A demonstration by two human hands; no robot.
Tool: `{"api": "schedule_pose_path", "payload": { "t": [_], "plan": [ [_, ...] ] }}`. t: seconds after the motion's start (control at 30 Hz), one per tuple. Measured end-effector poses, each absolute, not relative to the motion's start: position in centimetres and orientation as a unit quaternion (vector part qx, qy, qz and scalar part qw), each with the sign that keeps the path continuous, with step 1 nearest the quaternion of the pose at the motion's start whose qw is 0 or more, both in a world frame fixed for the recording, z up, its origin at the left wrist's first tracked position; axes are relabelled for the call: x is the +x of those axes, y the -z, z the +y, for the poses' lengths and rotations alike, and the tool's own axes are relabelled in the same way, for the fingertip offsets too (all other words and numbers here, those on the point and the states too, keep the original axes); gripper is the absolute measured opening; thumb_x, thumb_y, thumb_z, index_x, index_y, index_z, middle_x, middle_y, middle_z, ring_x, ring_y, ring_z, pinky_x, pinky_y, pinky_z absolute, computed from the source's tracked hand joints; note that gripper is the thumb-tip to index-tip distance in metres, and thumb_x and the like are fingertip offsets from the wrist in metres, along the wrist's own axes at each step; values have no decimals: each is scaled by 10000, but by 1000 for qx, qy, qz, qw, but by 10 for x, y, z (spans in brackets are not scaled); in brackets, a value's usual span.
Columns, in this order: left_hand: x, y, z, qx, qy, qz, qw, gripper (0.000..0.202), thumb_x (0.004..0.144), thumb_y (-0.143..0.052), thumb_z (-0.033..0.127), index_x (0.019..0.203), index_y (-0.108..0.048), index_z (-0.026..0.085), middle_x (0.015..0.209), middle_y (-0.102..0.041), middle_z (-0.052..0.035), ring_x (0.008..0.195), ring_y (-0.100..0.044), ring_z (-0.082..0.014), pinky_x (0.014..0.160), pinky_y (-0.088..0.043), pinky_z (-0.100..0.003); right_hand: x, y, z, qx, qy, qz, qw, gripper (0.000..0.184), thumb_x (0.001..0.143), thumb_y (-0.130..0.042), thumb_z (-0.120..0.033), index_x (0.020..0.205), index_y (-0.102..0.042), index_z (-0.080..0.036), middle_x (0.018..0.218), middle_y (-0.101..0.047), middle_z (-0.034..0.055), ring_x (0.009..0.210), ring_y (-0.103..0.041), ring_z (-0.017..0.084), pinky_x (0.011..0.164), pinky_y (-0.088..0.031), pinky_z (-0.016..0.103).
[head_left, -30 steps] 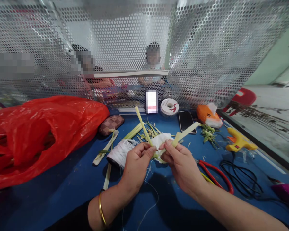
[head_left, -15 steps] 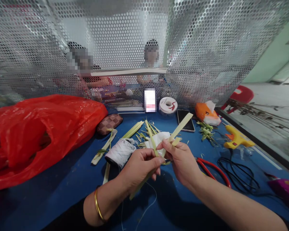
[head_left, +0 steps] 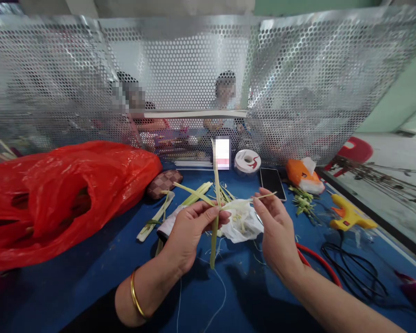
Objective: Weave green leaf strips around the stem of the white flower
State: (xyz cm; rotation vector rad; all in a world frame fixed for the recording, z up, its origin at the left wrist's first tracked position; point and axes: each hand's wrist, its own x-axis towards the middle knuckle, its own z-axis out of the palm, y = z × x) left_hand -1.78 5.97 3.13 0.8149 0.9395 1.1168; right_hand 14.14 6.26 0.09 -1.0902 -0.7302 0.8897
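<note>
Several pale leaf strips (head_left: 217, 185) now splay out from one crossing, over the left edge of the crumpled white sheet (head_left: 244, 232); half a second ago the hands were nearly touching around them. Left hand (head_left: 190, 226) pinches the crossing between thumb and fingers; right hand (head_left: 279, 231), now at the sheet's right edge, looks to nip one strip near its tip, so the crossing seems to rely on the left pinch.

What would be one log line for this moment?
left hand: pinches crossed strips | right hand: touches one strip's end | table: white sheet with scraps
</note>
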Motion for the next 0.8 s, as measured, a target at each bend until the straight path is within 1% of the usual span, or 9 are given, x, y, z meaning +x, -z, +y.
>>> {"api": "schedule_pose_path", "payload": {
  "t": [0.1, 0.17, 0.23, 0.27, 0.33, 0.43, 0.57, 0.7, 0.8],
  "plan": [
    [-16, -32, 59, 345, -522, 415, 661, 184, 709, -773, 278, 827, -735, 143, 712, -738, -39, 704, -679, -130, 758, -515, -238, 141, 4, 63, -496, -447, -295, 683, 394, 691, -760, -451, 967, -629, -202, 888, -645, 30, 843, -608, 181, 758, -489, 304],
    [-15, -32, 58, 339, -533, 417, 654, 183, 709, -773, 286, 822, -736, 148, 721, -740, -38, 712, -675, -126, 755, -510, -229, 139, 6, 60, -501, -507, -316, 626, 346, 722, -726, -491, 855, -653, -180, 790, -657, 35, 750, -603, 177, 713, -483, 303],
    [-14, -32, 58, 341, -531, 414, 656, 186, 700, -778, 294, 807, -738, 149, 728, -740, -38, 709, -671, -129, 743, -509, -229, 135, 4, 55, -483, -554, -407, 543, 344, 772, -674, -506, 758, -677, -162, 738, -665, 46, 727, -596, 182, 741, -472, 320],
    [-14, -31, 58, 346, -524, 410, 661, 185, 691, -784, 292, 800, -738, 148, 733, -740, -39, 703, -669, -132, 744, -511, -236, 133, 3, 51, -464, -561, -465, 505, 334, 790, -659, -490, 741, -690, -161, 743, -671, 48, 750, -596, 188, 775, -464, 329],
    [-13, -29, 58, 359, -504, 398, 677, 183, 675, -794, 273, 803, -739, 153, 749, -742, -39, 695, -670, -140, 764, -513, -260, 129, 0, 45, -426, -545, -552, 466, 263, 782, -676, -432, 755, -709, -173, 774, -678, 36, 801, -590, 200, 821, -447, 339],
    [-11, -26, 56, 375, -482, 393, 687, 190, 662, -798, 243, 826, -746, 163, 781, -749, -41, 728, -671, -146, 794, -500, -265, 125, -1, 39, -423, -510, -582, 472, 215, 800, -653, -381, 730, -695, -182, 744, -647, 13, 762, -561, 184, 784, -446, 328],
    [-10, -25, 55, 403, -482, 400, 668, 155, 659, -791, 229, 794, -760, 162, 792, -751, -45, 766, -657, -149, 758, -485, -239, 126, 1, 38, -411, -471, -599, 501, 239, 864, -580, -337, 691, -643, -185, 729, -593, 5, 727, -524, 159, 734, -444, 290],
    [-11, -26, 55, 416, -482, 400, 659, 120, 678, -764, 212, 790, -768, 168, 766, -747, -44, 752, -652, -162, 733, -493, -263, 127, -2, 37, -391, -446, -628, 504, 232, 862, -573, -316, 672, -616, -190, 697, -552, 0, 674, -489, 149, 675, -443, 272],
    [-12, -26, 54, 410, -487, 408, 655, 117, 670, -763, 202, 781, -771, 165, 780, -748, -50, 786, -654, -176, 766, -495, -282, 129, -6, 36, -392, -432, -648, 490, 256, 871, -562, -322, 652, -595, -194, 665, -518, -6, 644, -465, 149, 639, -434, 273]
  ]
}}
